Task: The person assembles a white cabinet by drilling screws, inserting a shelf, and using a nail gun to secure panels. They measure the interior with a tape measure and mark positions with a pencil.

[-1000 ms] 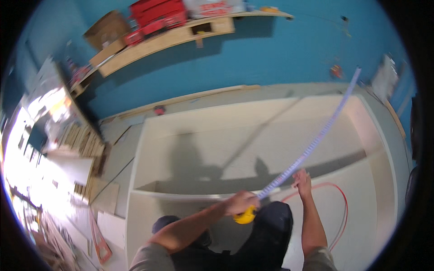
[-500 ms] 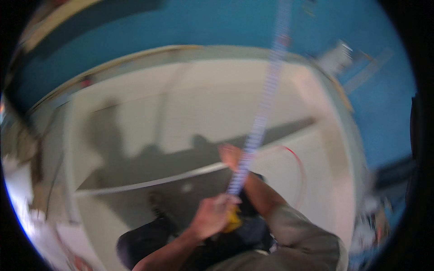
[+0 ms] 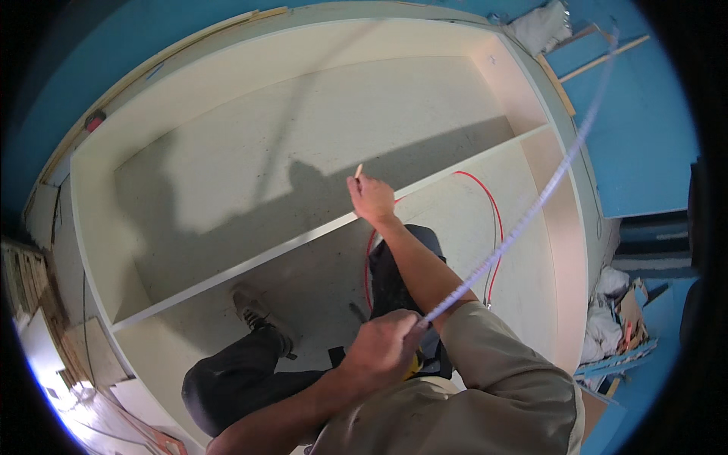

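A long pale tape measure blade (image 3: 523,220) rises from my left hand (image 3: 385,345) and arcs toward the far right, its free end up in the air. My left hand is closed around the tape measure's case; only a bit of yellow shows beneath it. Just beyond the divider board (image 3: 303,231) of a large white box-like cabinet frame, my right hand (image 3: 373,199) is closed, with a short pencil-like stick (image 3: 359,172) poking up from its fingers. My right wrist crosses above that board.
I am inside the cabinet frame (image 3: 572,250), one shoe (image 3: 254,307) on its back panel. A red hose or cable (image 3: 497,205) loops at my right. Outside lie wood strips (image 3: 603,58), a pale bag (image 3: 542,29) and a heap of scraps (image 3: 622,322).
The tape blade has swung from pointing nearly straight ahead to the far right and now bows. My right hand has risen off the divider board. The view has shifted and sharpened.
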`<act>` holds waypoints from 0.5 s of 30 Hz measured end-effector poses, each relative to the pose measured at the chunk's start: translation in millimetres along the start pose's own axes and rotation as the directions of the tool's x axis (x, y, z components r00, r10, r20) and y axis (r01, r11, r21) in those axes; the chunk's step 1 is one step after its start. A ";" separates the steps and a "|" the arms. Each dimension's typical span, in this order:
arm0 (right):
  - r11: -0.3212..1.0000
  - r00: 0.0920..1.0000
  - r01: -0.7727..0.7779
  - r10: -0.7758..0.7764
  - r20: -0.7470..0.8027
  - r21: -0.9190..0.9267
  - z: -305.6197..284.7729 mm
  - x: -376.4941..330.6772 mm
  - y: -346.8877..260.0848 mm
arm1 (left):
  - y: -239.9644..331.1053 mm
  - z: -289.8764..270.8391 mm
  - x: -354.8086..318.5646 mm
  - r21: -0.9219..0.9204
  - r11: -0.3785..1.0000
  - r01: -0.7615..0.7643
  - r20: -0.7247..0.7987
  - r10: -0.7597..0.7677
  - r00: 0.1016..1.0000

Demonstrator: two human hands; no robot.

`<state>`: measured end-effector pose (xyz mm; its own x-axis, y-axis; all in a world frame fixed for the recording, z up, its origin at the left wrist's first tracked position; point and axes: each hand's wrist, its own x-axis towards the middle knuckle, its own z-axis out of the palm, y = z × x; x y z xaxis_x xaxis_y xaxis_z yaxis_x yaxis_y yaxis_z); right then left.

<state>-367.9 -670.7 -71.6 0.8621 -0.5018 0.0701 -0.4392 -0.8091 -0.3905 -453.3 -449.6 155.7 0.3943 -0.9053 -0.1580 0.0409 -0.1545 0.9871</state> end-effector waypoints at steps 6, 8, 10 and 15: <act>0.941 0.904 -0.152 0.009 0.427 0.302 -25.0 7.7 15.1 | 5.9 9.6 1.7 0.013 1.000 -0.007 0.003 0.007 1.000; 0.926 0.890 -0.161 -0.012 0.456 0.340 -22.6 15.6 20.9 | 7.8 8.6 4.6 0.023 0.999 0.035 0.019 -0.036 0.999; 0.922 0.919 -0.161 0.010 0.394 0.352 -21.1 13.0 21.4 | 8.6 9.5 5.6 0.025 0.999 0.035 0.009 -0.035 0.999; 0.861 0.985 -0.171 0.138 0.105 0.478 -19.7 3.5 11.5 | 2.2 17.5 6.4 0.016 1.000 0.019 -0.021 -0.019 1.000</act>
<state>-374.9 -687.8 -57.8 0.8153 -0.5733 -0.0814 -0.4054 -0.4647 -0.7872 -466.7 -462.7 156.5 0.4126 -0.8938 -0.1759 0.0336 -0.1780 0.9835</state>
